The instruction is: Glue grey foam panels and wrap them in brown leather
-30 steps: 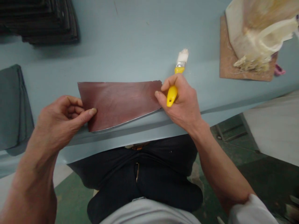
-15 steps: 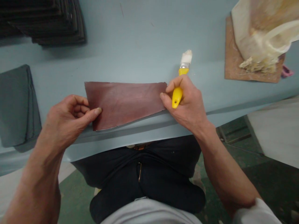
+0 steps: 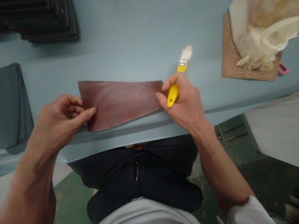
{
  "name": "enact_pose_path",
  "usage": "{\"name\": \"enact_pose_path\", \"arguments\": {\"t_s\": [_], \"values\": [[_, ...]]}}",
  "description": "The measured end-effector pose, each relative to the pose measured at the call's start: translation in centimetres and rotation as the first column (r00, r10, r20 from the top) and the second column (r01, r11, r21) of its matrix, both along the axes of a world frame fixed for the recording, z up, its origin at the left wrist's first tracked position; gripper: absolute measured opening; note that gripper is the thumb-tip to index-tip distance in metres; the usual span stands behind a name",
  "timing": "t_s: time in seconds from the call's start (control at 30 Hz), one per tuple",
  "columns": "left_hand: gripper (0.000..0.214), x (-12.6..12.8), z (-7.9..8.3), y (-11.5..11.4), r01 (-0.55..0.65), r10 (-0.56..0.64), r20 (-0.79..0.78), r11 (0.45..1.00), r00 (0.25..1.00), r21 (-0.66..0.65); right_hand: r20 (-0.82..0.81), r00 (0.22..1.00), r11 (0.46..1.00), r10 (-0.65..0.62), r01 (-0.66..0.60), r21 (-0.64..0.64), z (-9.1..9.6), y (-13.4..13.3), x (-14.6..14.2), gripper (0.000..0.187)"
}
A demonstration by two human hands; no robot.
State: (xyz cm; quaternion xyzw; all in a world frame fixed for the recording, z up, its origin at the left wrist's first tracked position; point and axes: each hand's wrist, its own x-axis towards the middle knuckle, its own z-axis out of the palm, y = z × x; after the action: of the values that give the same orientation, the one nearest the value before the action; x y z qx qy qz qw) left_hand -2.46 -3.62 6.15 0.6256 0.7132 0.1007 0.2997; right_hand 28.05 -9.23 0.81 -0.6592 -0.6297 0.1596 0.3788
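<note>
A dark red-brown leather piece [image 3: 121,101] lies flat at the near edge of the pale blue table [image 3: 140,40]. My left hand [image 3: 62,119] is curled, its thumb pressing the leather's lower left corner. At the leather's right end, my right hand [image 3: 184,101] is closed round the yellow handle of a small brush [image 3: 178,76]. The brush's white bristles point away from me over the table, and the fingers of that hand touch the leather's right edge.
A glue-crusted white container [image 3: 259,31] stands on a brown board [image 3: 230,59] at the far right. A stack of dark pieces [image 3: 42,18] sits at the back left, and grey folded material [image 3: 12,102] lies at the left edge. My dark apron is below the table edge.
Both hands keep their hold on the leather and brush. Only the view has shifted slightly; nothing on the table has visibly moved.
</note>
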Motion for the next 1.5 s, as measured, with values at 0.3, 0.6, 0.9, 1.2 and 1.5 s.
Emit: {"name": "enact_pose_path", "arguments": {"t_s": [0.3, 0.6, 0.9, 1.2, 1.5], "values": [[0.038, 0.5, 0.4, -0.1, 0.002, -0.002, -0.001, 1.0, 1.0, 0.01, -0.009, 1.0, 1.0, 0.025, -0.025, 0.002, -0.1, 0.0, 0.1, 0.019], [0.039, 0.6, 0.4, -0.2, -0.009, 0.009, -0.029, 1.0, 1.0, 0.016, -0.002, 0.999, 0.999, 0.033, -0.033, 0.006, -0.1, 0.1, 0.0, 0.018], [0.044, 0.1, -0.2, 0.2, -0.023, 0.022, 0.021, 0.999, 1.0, 0.035, -0.017, 0.996, 0.994, 0.091, -0.09, 0.064, -0.5, 0.0, 0.1, 0.016], [0.042, 0.4, 0.0, 0.1, -0.025, 0.023, 0.026, 0.998, 0.999, 0.053, 0.045, 0.995, 0.991, 0.093, -0.097, 0.09, -0.5, 0.1, 0.2, 0.013], [0.034, -1.0, -1.0, -0.1, 0.043, -0.047, 0.155, 0.999, 0.987, 0.032, 0.101, 0.995, 0.996, 0.022, -0.031, 0.087, -0.7, -0.2, -0.1, 0.021]]}}
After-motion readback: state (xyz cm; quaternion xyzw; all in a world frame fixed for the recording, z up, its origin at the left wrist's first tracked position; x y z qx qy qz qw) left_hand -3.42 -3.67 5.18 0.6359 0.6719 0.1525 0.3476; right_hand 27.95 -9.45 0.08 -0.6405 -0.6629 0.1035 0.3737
